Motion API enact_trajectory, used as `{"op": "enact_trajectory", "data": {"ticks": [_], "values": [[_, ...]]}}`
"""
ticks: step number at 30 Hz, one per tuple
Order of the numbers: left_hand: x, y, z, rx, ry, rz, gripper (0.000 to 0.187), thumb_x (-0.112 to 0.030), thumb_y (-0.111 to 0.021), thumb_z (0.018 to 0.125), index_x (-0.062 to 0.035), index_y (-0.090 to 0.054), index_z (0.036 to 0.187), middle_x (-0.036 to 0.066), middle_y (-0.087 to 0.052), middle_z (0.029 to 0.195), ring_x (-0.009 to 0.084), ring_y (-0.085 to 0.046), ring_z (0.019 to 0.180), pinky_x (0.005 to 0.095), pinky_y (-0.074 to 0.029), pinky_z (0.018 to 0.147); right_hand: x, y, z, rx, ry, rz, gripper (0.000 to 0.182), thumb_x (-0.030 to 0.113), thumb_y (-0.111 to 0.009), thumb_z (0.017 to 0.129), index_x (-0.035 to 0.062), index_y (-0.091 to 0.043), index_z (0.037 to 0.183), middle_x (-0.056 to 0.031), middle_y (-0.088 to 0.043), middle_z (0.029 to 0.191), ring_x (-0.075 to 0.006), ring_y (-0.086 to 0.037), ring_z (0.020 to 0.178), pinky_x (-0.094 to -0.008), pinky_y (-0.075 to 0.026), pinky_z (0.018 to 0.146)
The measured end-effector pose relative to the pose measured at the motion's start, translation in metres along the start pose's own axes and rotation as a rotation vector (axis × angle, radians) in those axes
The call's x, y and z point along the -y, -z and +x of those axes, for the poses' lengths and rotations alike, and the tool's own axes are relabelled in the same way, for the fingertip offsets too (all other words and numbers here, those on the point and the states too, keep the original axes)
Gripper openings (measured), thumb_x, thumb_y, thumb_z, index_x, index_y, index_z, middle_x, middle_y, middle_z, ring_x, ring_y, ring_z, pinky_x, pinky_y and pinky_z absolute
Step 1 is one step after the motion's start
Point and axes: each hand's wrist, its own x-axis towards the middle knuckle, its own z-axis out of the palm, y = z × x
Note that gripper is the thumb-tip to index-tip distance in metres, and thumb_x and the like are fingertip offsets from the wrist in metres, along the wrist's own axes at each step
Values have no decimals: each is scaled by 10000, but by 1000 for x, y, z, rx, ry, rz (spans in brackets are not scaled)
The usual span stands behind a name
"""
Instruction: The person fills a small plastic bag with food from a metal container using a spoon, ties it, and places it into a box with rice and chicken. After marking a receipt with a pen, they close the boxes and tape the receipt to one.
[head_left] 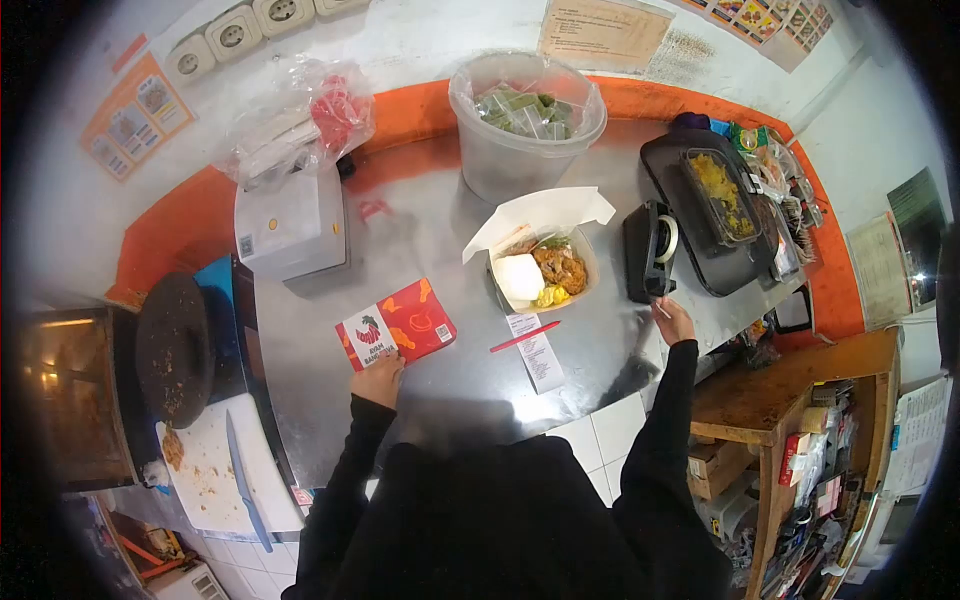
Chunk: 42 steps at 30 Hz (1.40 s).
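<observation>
My left hand [379,380] rests on the near edge of a closed red and white food box [397,322], its fingers partly hidden. At the front of a black tape dispenser [642,252], my right hand [673,318] has its fingers pinched together by the tape's end; what they hold is too small to make out. Between the hands stands an open white box [585,214] with rice [519,277], fried food [560,270] and a yellow item inside. A paper receipt [541,362] lies in front of it, with a red pen [525,337] across it.
Behind the open box is a bucket [490,155] of green packets. A white printer-like box [292,222] stands back left. On the right, a clear food container [722,195] sits on a black tray [668,165]. A knife [243,475] lies on the white cutting board [205,485] at left.
</observation>
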Motion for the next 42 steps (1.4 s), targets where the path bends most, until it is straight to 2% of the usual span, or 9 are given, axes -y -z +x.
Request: {"op": "enact_trajectory", "data": {"ticks": [6,9,11,16,20,26,32,36,42], "values": [[-5,7,-1,-105,-41,11,95,-112,-541,734,-92,-607,800,27,-603,853,184,-594,704,287,-476,560,7,-7,17,-532,-136,-1010,195,286,-572,764,110,-627,829,34,-591,788,-162,-544,741,-333,-414,635],[-10,-1,-10,-159,49,39,95,-85,-540,724,-100,-609,787,17,-585,778,169,-580,712,270,-472,555,-30,65,35,-270,-55,-1695,239,317,-602,728,106,-647,828,18,-597,682,-154,-567,645,-317,-420,574],[-7,-7,-11,-162,88,54,104,-84,-543,718,-103,-613,793,12,-577,761,163,-573,708,268,-471,555,-37,-10,-9,-230,296,-1040,241,285,-604,746,61,-640,827,-3,-567,634,-112,-533,561,-258,-403,500],[16,-66,-28,-528,-36,-79,180,-56,-566,677,-98,-625,842,7,-549,712,167,-552,672,262,-465,562,-114,-244,-99,392,87,-745,173,179,-582,772,21,-631,823,9,-548,632,-63,-472,565,-208,-393,508],[17,-62,-28,-490,-57,13,178,-68,-579,651,-78,-580,829,24,-561,734,191,-560,711,274,-468,595,-159,-347,-127,463,72,-504,229,128,-591,765,27,-605,970,30,-519,607,-27,-400,486,-157,-305,446],[12,-60,-29,-525,-52,11,201,-98,-566,667,-85,-567,868,33,-540,749,203,-546,749,299,-460,643,-182,-366,-126,249,307,-588,610,33,-593,740,140,-324,1276,8,-516,574,-36,-440,521,-194,-389,529],[3,-44,-21,-388,-62,59,211,-124,-536,692,-109,-583,897,23,-443,695,192,-474,738,286,-434,617,-181,-350,-122,284,721,-1266,625,114,-632,688,190,-366,1249,-83,-530,546,-160,-537,480,-264,-426,493],[-8,-37,-16,-316,186,-163,171,-130,-522,714,-114,-592,869,31,-452,706,201,-476,738,315,-421,584,-145,-319,-105,507,662,-1159,571,145,-648,676,210,-433,1201,-73,-551,559,-192,-555,501,-284,-437,500],[-4,-3,16,-223,76,-139,193,-85,-569,697,-74,-560,890,75,-498,819,250,-487,849,344,-423,692,1,-222,-35,-133,844,-967,359,61,-613,689,45,-545,1041,-46,-576,756,-120,-514,654,-225,-406,594]]}}
